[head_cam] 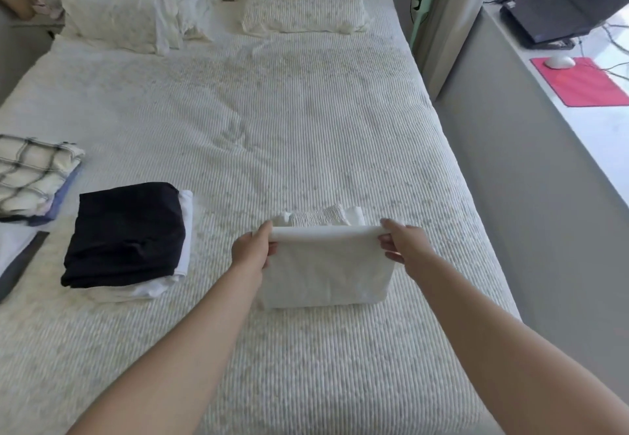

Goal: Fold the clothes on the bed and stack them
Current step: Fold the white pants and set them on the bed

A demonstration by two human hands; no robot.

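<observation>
Both bare forearms reach from the near edge toward a folded white garment held up over the middle of the bed.

Left hand pinches the garment's top left corner, thumb on the near face and fingers curled behind; right hand pinches the top right corner the same way. Its folded top edge runs left to right between the two hands, which is its long axis, and the cloth hangs down from the fingers so its lower edge touches the ribbed white bedspread. Just beyond it lies a small white crumpled piece. To the left sits a folded stack, black garment on white ones, and farther left a checked folded pile. Two pillows lie at the far end.
</observation>
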